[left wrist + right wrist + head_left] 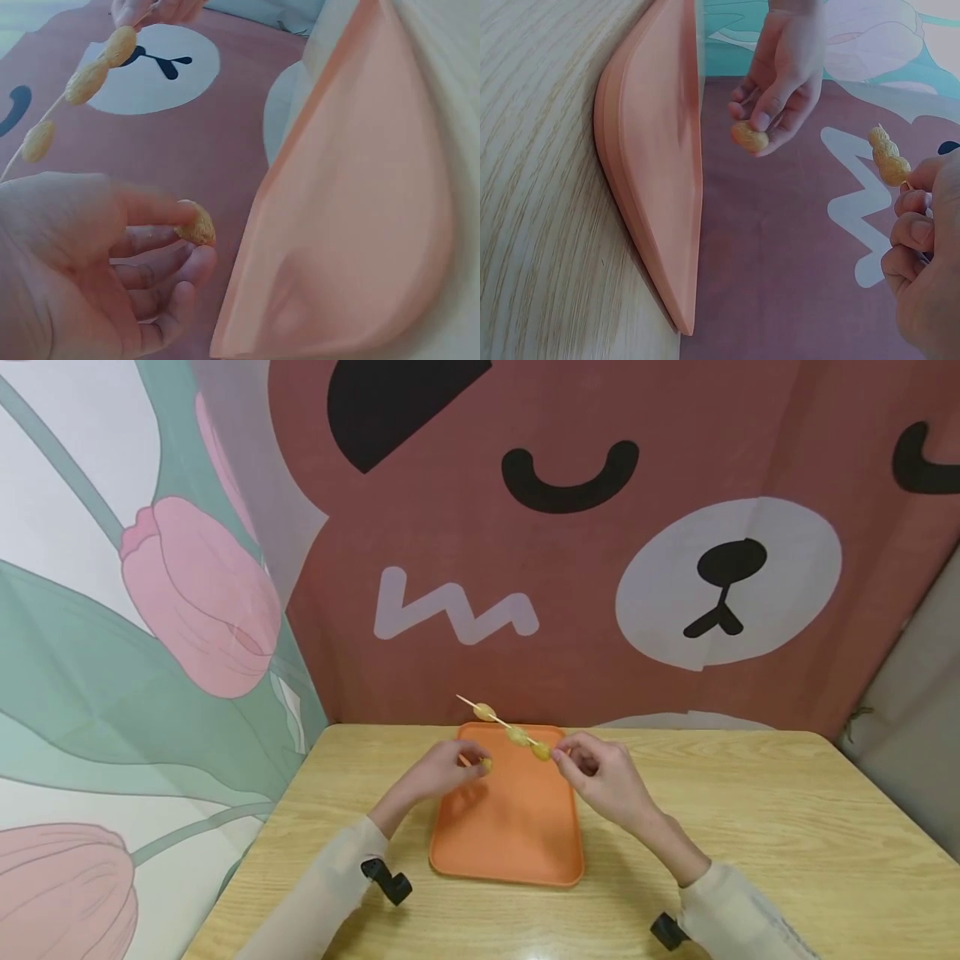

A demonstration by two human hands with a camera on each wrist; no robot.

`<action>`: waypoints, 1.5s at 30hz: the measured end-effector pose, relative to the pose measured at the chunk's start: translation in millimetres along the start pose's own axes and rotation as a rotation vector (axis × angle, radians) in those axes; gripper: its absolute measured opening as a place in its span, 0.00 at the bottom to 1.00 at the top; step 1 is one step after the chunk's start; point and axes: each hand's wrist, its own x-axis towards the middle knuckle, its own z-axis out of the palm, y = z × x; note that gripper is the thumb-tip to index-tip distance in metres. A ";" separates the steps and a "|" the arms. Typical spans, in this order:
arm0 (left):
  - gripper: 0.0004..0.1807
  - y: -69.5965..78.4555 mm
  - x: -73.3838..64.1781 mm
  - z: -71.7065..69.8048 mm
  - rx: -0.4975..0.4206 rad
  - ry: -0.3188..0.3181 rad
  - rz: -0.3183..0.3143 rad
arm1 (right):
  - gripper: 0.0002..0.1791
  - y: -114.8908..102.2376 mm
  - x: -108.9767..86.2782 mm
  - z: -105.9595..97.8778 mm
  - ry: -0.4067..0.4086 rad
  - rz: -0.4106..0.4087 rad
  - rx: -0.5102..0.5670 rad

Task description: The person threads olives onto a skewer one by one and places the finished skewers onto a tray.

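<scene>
My right hand (611, 781) pinches one end of a thin skewer (501, 722), which slants up to the left over the far part of an orange tray (517, 835). Three wrinkled, yellowish oval pieces are threaded on it: one (541, 751) right at my fingertips, another (517, 737) close beside it, and a third (484, 712) nearer the bare tip. Between thumb and fingers, my left hand (441, 770) holds a similar loose piece (198, 223) above the tray's left side, below and apart from the skewer. The right wrist view shows this loose piece (749, 136) at the fingertips.
The tray lies on a light wood-grain table (697, 802), close to its back edge. A cloth with a bear face (450, 527) hangs behind the table, and a tulip-patterned cloth (202, 593) hangs at the left. Small black devices (387, 882) are worn at the wrists.
</scene>
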 end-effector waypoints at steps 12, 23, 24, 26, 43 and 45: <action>0.14 2.0 -4.0 -32.0 -0.154 0.184 -0.015 | 0.10 -2.0 0.3 -2.7 0.001 -0.006 -0.004; 0.16 7.4 -7.0 -50.6 -0.320 0.302 0.004 | 0.12 1.3 -3.1 -2.2 0.009 0.002 -0.010; 0.16 8.3 -7.2 -51.5 -0.350 0.314 -0.003 | 0.12 2.1 -3.5 -2.0 0.010 0.004 -0.011; 0.16 8.3 -6.8 -52.9 -0.419 0.337 -0.018 | 0.13 1.9 -4.1 -1.1 0.011 0.004 -0.013; 0.22 12.5 -6.6 -59.8 -0.912 0.317 0.079 | 0.14 4.3 -1.6 -0.2 0.011 -0.008 -0.005; 0.21 11.3 -7.1 -59.7 -0.901 0.322 0.084 | 0.15 -0.9 0.5 -0.2 0.019 -0.018 -0.002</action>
